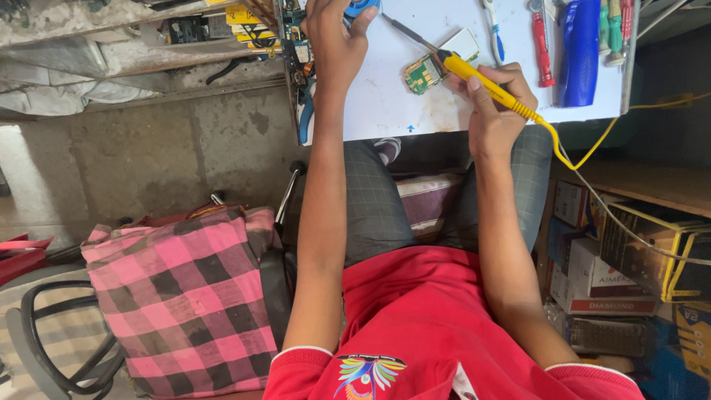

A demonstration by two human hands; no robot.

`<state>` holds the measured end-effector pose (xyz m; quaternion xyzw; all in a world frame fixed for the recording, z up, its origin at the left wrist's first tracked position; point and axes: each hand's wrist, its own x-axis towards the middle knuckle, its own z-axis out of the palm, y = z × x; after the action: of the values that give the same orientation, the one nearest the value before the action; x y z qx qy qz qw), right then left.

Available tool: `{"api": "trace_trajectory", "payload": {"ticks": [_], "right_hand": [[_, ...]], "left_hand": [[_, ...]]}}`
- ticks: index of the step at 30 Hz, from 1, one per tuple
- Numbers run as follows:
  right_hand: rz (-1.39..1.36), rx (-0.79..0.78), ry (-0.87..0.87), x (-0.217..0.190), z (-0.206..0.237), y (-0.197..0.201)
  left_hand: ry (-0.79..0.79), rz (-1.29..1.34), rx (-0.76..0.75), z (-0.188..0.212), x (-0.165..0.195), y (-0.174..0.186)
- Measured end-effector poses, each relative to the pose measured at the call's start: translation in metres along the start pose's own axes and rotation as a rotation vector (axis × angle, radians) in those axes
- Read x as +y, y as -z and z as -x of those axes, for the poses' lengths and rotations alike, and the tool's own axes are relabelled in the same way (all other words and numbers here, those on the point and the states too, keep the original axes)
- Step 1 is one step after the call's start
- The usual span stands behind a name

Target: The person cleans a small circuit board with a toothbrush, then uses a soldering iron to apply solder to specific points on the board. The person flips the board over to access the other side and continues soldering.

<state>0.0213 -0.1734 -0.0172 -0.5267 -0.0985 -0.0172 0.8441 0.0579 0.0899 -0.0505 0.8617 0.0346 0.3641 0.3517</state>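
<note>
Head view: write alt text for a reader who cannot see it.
Seen from above, a seated person's right hand holds a yellow soldering iron with its tip over a small green circuit board on a white work surface. The left hand reaches to a blue round object at the surface's far edge.

We have a single view, worn on the head and aimed steeply down past our own chest and lap toward the white worktop [415, 104], which fills the upper edge of the frame (close, within arm's reach). Left of the worktop lies the concrete floor [148, 155]; right of it, stacked boxes [615, 274].
</note>
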Motion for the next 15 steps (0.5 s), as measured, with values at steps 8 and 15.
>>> {"api": "trace_trajectory", "payload": {"ticks": [8, 15], "right_hand": [[-0.009, 0.001, 0.001, -0.0015, 0.0000, -0.0016], [0.016, -0.003, 0.011, 0.0003, -0.0018, -0.0019]], "left_hand": [[-0.004, 0.008, -0.003, 0.0005, -0.0028, -0.0014], [-0.008, -0.009, 0.004, 0.0008, -0.0040, -0.0025]]}}
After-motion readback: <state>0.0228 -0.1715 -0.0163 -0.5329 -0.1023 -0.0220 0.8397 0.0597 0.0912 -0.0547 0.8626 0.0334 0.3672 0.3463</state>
